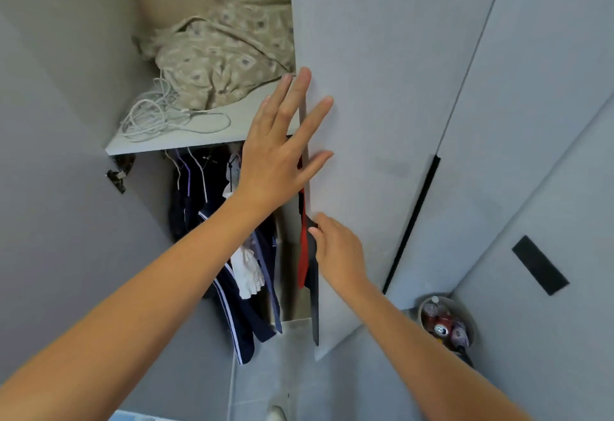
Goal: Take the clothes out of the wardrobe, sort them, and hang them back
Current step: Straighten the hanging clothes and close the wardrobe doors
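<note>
Head view: both hands were at the edge of a grey wardrobe door (365, 55).

The left hand (275, 155) lay spread with straight fingers against the door's edge, holding nothing. The right hand (335, 251) curled its fingers round that edge lower down. Inside, dark clothes (239, 304) with white stripes, a white frilled garment (247, 271) and a red piece (303, 254) hung on hangers (196, 168) under the shelf (239, 121). On the shelf lay a patterned beige cloth (226, 48) and a coiled white cable (153, 115).

right hand (335, 254) fingers hidden behind wardrobe door (365, 121) edge, hanging clothes (246, 287) partly covered by arms
</note>
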`<action>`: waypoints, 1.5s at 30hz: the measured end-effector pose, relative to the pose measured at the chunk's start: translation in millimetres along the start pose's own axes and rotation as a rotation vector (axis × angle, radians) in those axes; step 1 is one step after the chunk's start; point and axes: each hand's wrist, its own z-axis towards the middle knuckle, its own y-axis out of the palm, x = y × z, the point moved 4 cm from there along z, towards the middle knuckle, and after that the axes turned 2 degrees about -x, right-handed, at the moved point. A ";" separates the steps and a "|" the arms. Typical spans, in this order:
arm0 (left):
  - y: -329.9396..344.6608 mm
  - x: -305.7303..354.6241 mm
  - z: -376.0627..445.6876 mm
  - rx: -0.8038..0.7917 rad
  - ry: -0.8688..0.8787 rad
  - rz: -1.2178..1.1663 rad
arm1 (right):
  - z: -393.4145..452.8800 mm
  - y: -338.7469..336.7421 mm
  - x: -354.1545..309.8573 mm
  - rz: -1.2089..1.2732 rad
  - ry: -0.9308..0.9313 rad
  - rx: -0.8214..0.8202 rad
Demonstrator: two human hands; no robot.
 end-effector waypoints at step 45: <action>12.2 -111.3 -119.6 -0.380 -0.530 0.337 | 73.1 128.8 30.1 0.298 0.069 -0.240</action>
